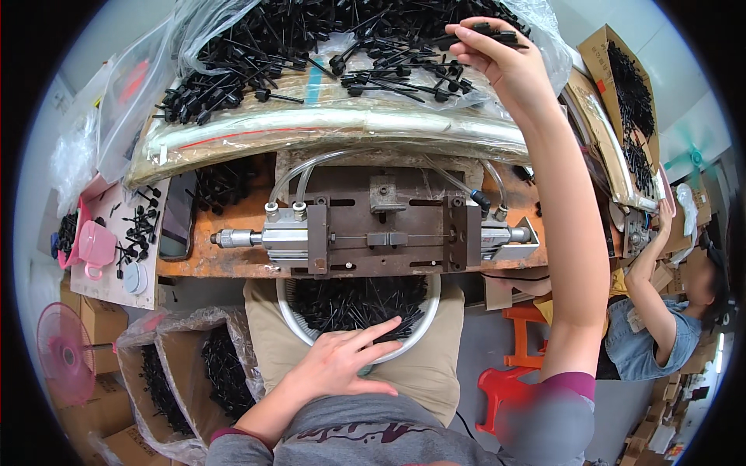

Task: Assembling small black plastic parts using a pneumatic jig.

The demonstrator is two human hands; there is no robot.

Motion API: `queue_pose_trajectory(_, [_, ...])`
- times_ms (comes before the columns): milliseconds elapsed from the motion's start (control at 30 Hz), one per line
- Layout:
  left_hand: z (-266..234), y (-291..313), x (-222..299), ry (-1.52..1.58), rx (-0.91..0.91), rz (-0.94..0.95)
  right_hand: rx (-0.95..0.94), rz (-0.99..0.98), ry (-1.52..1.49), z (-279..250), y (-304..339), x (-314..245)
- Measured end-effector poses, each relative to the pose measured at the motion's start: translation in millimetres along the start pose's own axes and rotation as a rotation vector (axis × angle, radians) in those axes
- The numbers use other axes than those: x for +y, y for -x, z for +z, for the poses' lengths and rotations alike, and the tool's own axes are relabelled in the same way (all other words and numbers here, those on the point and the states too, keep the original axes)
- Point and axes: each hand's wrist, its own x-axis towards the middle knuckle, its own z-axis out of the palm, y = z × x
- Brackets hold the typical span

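My right hand (pixel 509 71) is raised at the far right of the heap, its fingers closed around a few black plastic parts (pixel 494 33) with thin stems and thicker heads. Beneath and beside it spreads a large pile of the same black parts (pixel 268 58), on plastic-lined cardboard. In my lap sits a round white basin (pixel 429 326) filled with more of them. My left hand (pixel 342 363) rests at the basin's near rim, fingers spread, holding nothing that shows. Between the pile and the basin stands a brown metal fixture (pixel 350 213) with an air cylinder (pixel 287 239) at each side.
Clear air hoses (pixel 299 167) arch over the fixture. On the left are a pink container (pixel 96 242), a pink fan (pixel 66 353) and lined boxes (pixel 183 349) of black parts. A red stool (pixel 497 392) and a co-worker (pixel 649 326) are on the right, near another filled carton (pixel 602 54).
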Motion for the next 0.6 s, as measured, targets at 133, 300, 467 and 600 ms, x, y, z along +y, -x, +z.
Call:
queue_pose_trajectory(133, [-11, -9, 10, 0.036, 0.139, 0.065, 0.006, 0.056, -0.167, -6, 8, 9])
queue_pose_trajectory(300, [-20, -16, 11, 0.193, 0.464, 0.036, 0.055, 0.062, -0.395, 23, 58, -15])
queue_pose_trajectory(467, [-46, -36, 14, 1.081, 0.664, -0.199, -0.056, 0.278, -0.695, 51, 154, -36])
queue_pose_trajectory(600, [-55, -28, 10, 1.259, 0.49, -0.319, -0.109, 0.455, -0.851, 69, 211, -26])
